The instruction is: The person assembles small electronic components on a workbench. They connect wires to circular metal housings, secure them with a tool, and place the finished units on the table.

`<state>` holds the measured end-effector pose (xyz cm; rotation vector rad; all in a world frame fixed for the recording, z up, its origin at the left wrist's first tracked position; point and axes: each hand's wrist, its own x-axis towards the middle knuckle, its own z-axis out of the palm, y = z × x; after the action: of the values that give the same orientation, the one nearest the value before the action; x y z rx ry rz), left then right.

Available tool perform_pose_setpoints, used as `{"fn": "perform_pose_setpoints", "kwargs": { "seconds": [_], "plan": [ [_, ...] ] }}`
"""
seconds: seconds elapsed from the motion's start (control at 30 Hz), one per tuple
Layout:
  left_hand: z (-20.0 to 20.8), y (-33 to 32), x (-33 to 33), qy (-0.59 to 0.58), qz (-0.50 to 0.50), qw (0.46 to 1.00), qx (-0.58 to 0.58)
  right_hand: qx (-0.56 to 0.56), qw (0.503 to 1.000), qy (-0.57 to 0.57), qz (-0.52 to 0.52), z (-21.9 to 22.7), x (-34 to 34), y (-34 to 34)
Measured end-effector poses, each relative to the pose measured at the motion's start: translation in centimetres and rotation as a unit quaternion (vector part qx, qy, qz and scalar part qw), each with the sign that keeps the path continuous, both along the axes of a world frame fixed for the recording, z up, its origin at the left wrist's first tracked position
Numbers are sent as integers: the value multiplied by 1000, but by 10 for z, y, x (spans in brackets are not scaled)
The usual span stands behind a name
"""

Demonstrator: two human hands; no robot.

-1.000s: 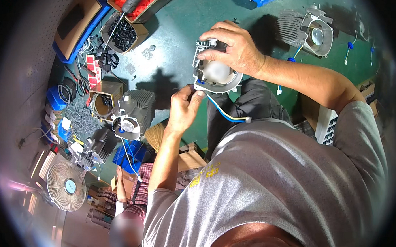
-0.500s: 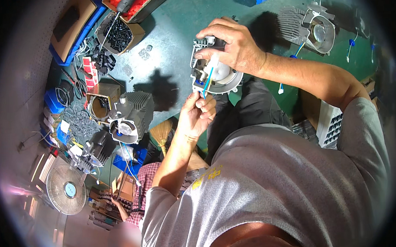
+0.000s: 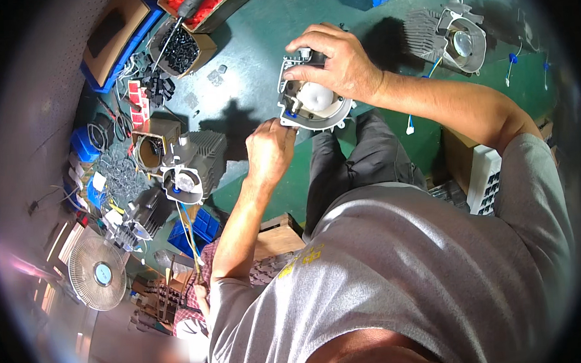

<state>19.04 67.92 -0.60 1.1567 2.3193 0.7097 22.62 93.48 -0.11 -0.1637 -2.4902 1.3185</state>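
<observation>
A grey metal motor housing (image 3: 333, 120) is tilted above the green bench, with its round open end towards me. My right hand (image 3: 347, 62) grips its upper right side, thumb and fingers spread over the rim. Inside the opening sits a pale, domed round part (image 3: 316, 97); a blue grommet shows at its lower left. My left hand (image 3: 270, 150) is closed against the housing's lower left edge. Its fingertips are tucked behind that edge, so whatever they hold is hidden.
Another finned housing (image 3: 461, 43) stands on the right, and one with trailing wires (image 3: 185, 179) on the left. Boxes of black parts (image 3: 180, 53) and red parts (image 3: 221, 3) are at upper left. A fan (image 3: 97, 274) and a person in a plaid shirt (image 3: 207, 266) are at lower left.
My left hand has moved slightly left and turned over, its fingers now behind the housing edge. The blue wire it pinched is out of sight. The other person has shifted, and the broom no longer shows.
</observation>
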Motion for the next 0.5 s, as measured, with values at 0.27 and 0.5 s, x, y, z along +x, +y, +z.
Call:
{"fn": "perform_pose_setpoints", "kwargs": {
  "seconds": [0.27,0.5],
  "plan": [
    [12,-3,2,-295,155,943,13,10,1000,-12,-1,0,0,2],
    [11,-3,-15,-380,119,917,17,-14,1000,-10,-3,-3,-1,1]
  ]
}}
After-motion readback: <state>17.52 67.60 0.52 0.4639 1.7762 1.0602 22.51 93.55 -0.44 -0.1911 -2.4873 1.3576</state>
